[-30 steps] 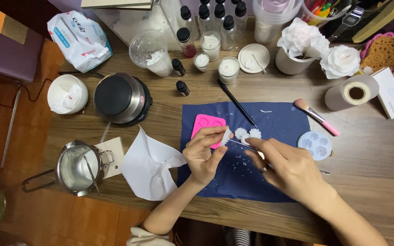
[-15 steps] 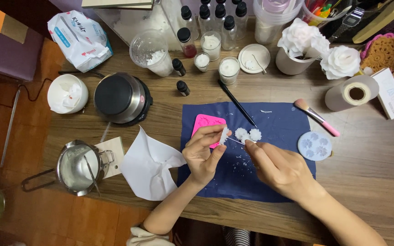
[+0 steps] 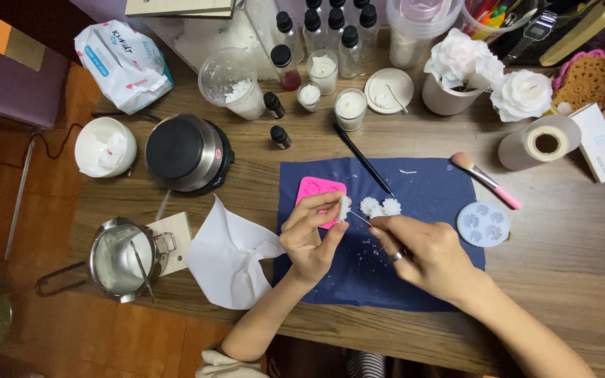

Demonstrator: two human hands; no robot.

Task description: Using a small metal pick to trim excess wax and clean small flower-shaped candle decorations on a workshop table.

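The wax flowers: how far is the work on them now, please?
Done: two white wax flowers lie finished on the blue cloth, with loose crumbs around them. In hand: the left hand pinches another small white piece while the right hand works it with a thin tool. Left: the pink mould sits behind the fingers; whether pieces remain in it cannot be seen.

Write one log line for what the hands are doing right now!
left hand: holds small white wax piece | right hand: pokes it with thin tool | under: blue cloth | near: pink mold
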